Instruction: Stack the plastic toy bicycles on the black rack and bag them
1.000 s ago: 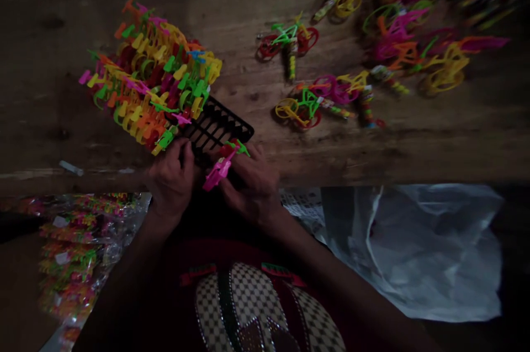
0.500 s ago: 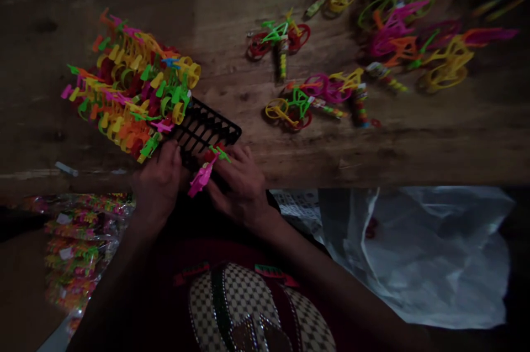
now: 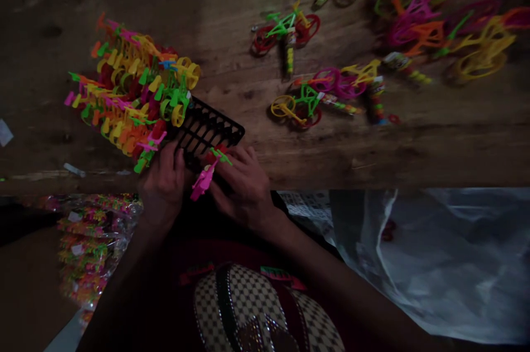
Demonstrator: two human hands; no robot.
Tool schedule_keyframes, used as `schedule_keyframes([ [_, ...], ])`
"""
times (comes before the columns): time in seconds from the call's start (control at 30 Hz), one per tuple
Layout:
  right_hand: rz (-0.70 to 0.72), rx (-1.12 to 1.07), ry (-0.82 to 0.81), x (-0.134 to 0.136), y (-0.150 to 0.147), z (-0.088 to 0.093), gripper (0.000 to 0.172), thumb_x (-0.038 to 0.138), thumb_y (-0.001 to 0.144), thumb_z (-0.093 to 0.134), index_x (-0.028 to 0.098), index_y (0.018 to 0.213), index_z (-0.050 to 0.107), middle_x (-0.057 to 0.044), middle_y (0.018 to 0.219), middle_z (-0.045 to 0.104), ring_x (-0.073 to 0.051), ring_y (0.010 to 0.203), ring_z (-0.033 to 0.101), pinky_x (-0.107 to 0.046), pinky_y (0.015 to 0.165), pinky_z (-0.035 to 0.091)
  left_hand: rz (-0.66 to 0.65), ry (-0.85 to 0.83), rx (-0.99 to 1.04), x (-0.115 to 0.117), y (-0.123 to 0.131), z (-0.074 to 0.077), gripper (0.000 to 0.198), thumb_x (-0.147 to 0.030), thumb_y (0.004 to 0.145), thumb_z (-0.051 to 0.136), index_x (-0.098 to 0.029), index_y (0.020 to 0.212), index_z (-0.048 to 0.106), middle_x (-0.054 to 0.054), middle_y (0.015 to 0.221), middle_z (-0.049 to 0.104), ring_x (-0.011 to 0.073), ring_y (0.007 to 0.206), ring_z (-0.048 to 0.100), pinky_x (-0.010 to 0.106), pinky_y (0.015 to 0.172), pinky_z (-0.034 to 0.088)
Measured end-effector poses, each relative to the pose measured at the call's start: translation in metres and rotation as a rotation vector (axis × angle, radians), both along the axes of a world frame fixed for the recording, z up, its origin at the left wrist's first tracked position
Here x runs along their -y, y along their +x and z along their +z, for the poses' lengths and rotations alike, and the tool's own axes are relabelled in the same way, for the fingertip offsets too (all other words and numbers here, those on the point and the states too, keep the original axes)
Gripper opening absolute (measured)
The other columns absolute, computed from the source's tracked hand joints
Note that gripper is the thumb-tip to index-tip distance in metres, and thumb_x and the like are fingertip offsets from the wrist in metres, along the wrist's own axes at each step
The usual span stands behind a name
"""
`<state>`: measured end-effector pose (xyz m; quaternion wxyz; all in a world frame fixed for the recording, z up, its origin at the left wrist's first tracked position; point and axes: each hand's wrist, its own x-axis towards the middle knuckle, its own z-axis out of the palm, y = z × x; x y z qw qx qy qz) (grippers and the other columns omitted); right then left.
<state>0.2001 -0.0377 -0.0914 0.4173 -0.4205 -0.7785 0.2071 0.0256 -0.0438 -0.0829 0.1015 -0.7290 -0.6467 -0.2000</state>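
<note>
A black slotted rack [image 3: 213, 130] lies at the table's near edge, its left part covered by rows of small colourful plastic toys [image 3: 128, 98]. My left hand [image 3: 164, 180] is closed at the rack's near side, beside a pink and green toy [image 3: 149, 145]; what its fingers grip is hidden. In my right hand [image 3: 244, 183], near the rack's right end, is a small pink and green toy [image 3: 205, 178] with a red part, held by closed fingers.
Toy bicycles with candy tubes [image 3: 304, 100] are spread over the wooden table [image 3: 310, 158] at the right. Bagged colourful toys [image 3: 89, 252] sit below the table edge at left. A large translucent plastic bag [image 3: 451, 263] is at lower right.
The view has shifted slightly, so the bicycles appear farther right. The pink toy beside my left hand sits at a different tilt. Both hands stay near the rack.
</note>
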Motion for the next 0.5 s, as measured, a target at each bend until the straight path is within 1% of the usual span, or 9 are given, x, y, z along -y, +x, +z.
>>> schedule_keyframes([
  [0.1, -0.001, 0.008, 0.012, 0.0, 0.0, 0.0, 0.019, 0.023, 0.1, 0.053, 0.018, 0.097, 0.071, -0.006, 0.09, 0.074, -0.022, 0.089, 0.061, -0.038, 0.08, 0.041, 0.008, 0.036, -0.022, 0.001, 0.0, -0.002, 0.031, -0.03, 0.105, 0.048, -0.015, 0.112, 0.075, 0.009, 0.095, 0.081, 0.0163, 0.076, 0.075, 0.025, 0.071, 0.054],
  [0.2, -0.005, 0.031, 0.01, 0.0, 0.0, 0.0, 0.021, 0.025, 0.101, 0.051, 0.018, 0.095, 0.07, -0.005, 0.088, 0.073, -0.021, 0.088, 0.06, -0.037, 0.081, 0.041, 0.048, -0.051, -0.034, 0.002, -0.002, -0.005, 0.032, -0.033, 0.103, 0.05, -0.019, 0.109, 0.078, 0.008, 0.089, 0.081, 0.0173, 0.071, 0.074, 0.028, 0.073, 0.056],
  [0.27, -0.003, 0.023, 0.005, 0.0, 0.0, 0.0, 0.02, 0.024, 0.101, 0.052, 0.017, 0.096, 0.07, -0.005, 0.088, 0.074, -0.021, 0.089, 0.061, -0.038, 0.082, 0.042, 0.04, -0.104, -0.003, 0.001, -0.004, -0.004, 0.031, -0.033, 0.102, 0.052, -0.02, 0.109, 0.079, 0.009, 0.089, 0.081, 0.0179, 0.072, 0.074, 0.029, 0.075, 0.058],
  [0.4, 0.013, -0.049, 0.0, 0.0, -0.002, -0.001, 0.015, 0.017, 0.096, 0.056, 0.016, 0.103, 0.07, -0.007, 0.092, 0.075, -0.023, 0.092, 0.064, -0.039, 0.082, 0.045, -0.064, -0.055, 0.078, -0.003, -0.005, 0.008, 0.028, -0.028, 0.101, 0.053, -0.014, 0.106, 0.078, 0.01, 0.096, 0.081, 0.0173, 0.082, 0.077, 0.024, 0.078, 0.059],
  [0.5, -0.02, -0.123, 0.015, 0.001, -0.002, 0.0, 0.014, 0.017, 0.095, 0.056, 0.018, 0.103, 0.069, -0.006, 0.085, 0.074, -0.023, 0.084, 0.067, -0.039, 0.076, 0.049, -0.088, -0.08, 0.108, -0.004, -0.001, 0.02, 0.025, -0.026, 0.1, 0.057, -0.013, 0.109, 0.077, 0.01, 0.099, 0.081, 0.0176, 0.083, 0.078, 0.024, 0.078, 0.06],
])
